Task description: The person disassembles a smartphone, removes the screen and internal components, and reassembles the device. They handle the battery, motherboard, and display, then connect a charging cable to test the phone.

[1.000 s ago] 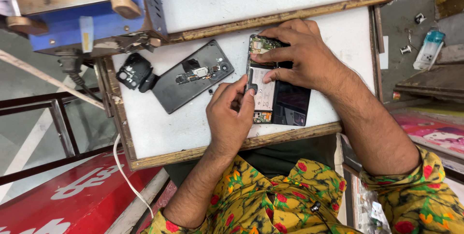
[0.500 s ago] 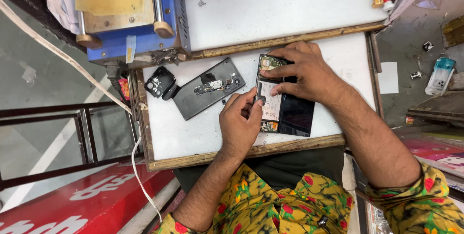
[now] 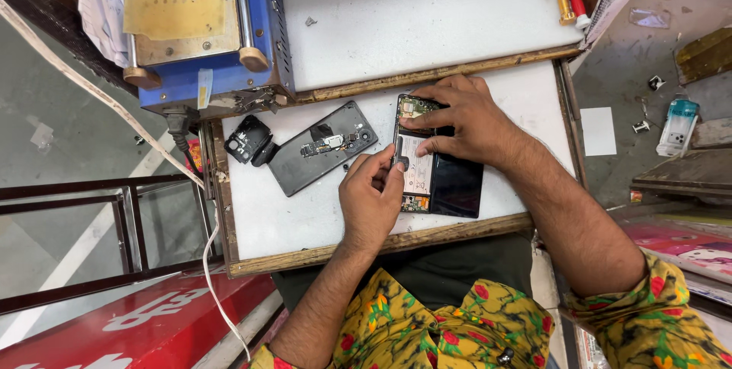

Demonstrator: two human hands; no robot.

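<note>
Opened phone [image 3: 436, 174] on white worktop [image 3: 305, 224], both hands on it.
L hand [image 3: 371, 200] fingers pinch phone's left edge; R hand [image 3: 465, 121] fingers pressed flat on top end. Back cover [image 3: 320, 148] already off, lying just left w/ small black part [image 3: 245, 140]; internals exposed, rest not yet stripped.

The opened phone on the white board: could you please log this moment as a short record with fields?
Work surface: white board with a wooden frame
Opened phone: lies flat, insides showing
Right hand: rests on the phone's top half, fingers spread
Left hand: fingertips pinch at the phone's left edge; whether they hold a small tool cannot be told
Back cover: dark, lies apart to the left, tilted
Small black part: beside the back cover
Blue machine: at the back left, with a perforated tan plate on top
</note>
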